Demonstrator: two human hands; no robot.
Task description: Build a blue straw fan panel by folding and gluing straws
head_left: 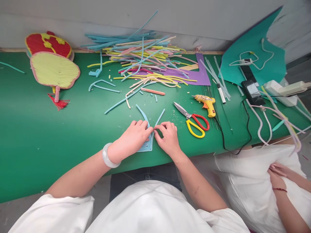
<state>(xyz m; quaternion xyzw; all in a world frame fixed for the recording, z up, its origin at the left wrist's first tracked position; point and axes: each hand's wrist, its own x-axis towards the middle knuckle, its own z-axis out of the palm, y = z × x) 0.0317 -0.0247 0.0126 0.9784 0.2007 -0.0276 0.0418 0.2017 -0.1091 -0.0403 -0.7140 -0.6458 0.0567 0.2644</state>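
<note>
Partly beneath the left hand [133, 136], whose grip I cannot tell, the blue piece [146, 149] lies on the counter [60, 136], the right hand [168, 137] pinching its right edge where one strip [160, 116] slants away.

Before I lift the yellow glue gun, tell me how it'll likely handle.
Lying flat on its side, the yellow glue gun probably won't roll. It looks solid, so it should feel stiff. The black cord trailing from it may drag or tug.
</note>
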